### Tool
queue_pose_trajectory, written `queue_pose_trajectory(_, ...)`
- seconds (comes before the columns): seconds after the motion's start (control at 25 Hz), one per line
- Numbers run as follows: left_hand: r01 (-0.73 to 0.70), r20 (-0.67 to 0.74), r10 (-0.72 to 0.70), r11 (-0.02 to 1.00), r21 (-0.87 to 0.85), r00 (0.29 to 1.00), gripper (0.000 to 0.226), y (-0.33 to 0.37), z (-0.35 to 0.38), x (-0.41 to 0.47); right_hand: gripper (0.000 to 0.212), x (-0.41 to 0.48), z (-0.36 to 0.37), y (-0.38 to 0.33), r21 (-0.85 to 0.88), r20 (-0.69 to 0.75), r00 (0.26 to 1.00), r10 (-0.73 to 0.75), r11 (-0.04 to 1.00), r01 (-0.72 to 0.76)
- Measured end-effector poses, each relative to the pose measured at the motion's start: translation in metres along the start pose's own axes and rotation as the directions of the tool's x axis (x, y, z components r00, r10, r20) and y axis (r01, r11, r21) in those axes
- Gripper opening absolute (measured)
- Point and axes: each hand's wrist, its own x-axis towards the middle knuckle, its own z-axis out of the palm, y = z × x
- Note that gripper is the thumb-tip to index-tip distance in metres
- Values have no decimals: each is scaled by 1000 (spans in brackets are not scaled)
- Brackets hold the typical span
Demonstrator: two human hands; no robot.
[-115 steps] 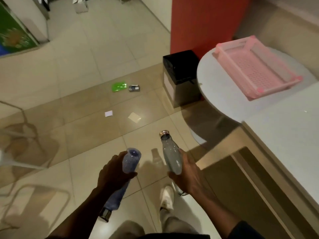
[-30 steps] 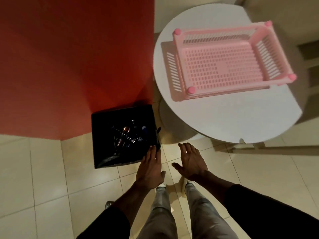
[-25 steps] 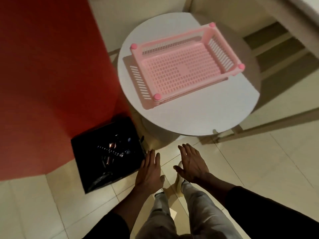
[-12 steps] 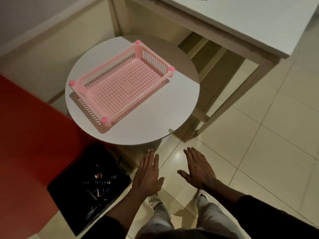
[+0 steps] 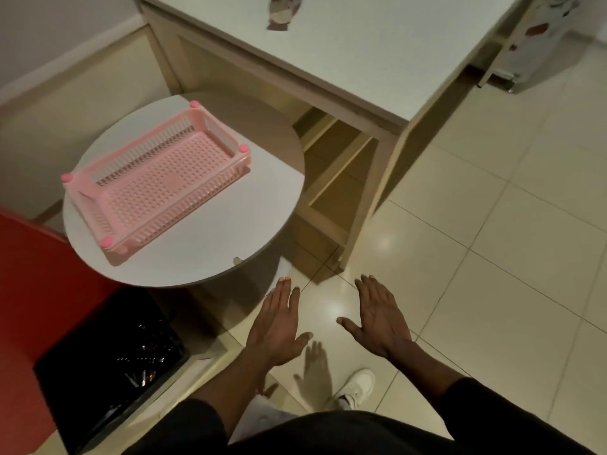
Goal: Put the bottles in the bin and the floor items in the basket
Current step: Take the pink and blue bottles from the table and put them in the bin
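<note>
The black bin (image 5: pixel 82 382) stands on the floor at the lower left, against the red wall. Shiny bottle shapes (image 5: pixel 144 359) glint inside its dark liner. A pink slatted basket (image 5: pixel 157 188) with nothing in it rests on the round white table (image 5: pixel 230 238) above the bin. My left hand (image 5: pixel 277 326) hovers flat, palm down, over the floor just right of the bin, holding nothing. My right hand (image 5: pixel 377 320) is spread the same way further right, also holding nothing. No loose floor items are in view.
A long white counter (image 5: pixel 345 54) with beige shelving (image 5: pixel 331 178) beneath it runs across the top, with a shiny object (image 5: pixel 279 11) on it. Cream floor tiles (image 5: pixel 492 257) spread to the right. My white shoe (image 5: pixel 356 387) shows below the hands.
4.6 s ago each hand held a bottle; now both hands hold nothing and bottles lie in the bin. My view has since swung right, sliding bin and table leftward.
</note>
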Motion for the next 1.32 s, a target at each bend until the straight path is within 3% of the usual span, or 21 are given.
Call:
queue_pose_trajectory(0.52, -174, -9, 175, 985, 10, 985, 104, 183, -36, 148, 101, -10, -73, 195, 113, -175, 961, 213, 974, -195)
queue_pose_trajectory(0.76, -267, 9, 267, 963, 34, 964, 104, 247, -49, 252, 102, 24, -108, 299, 127, -180, 927, 329, 942, -310)
queue_pose_trajectory(1.12, -376, -16, 375, 926, -30, 927, 104, 335, -83, 407, 105, 104, -191, 417, 54, -190, 935, 301, 954, -296)
queue_pose_trajectory(1.32, -331, -78, 331, 944, 14, 941, 108, 354, -96, 466, 106, 162, -222, 480, 153, -188, 927, 323, 942, -297)
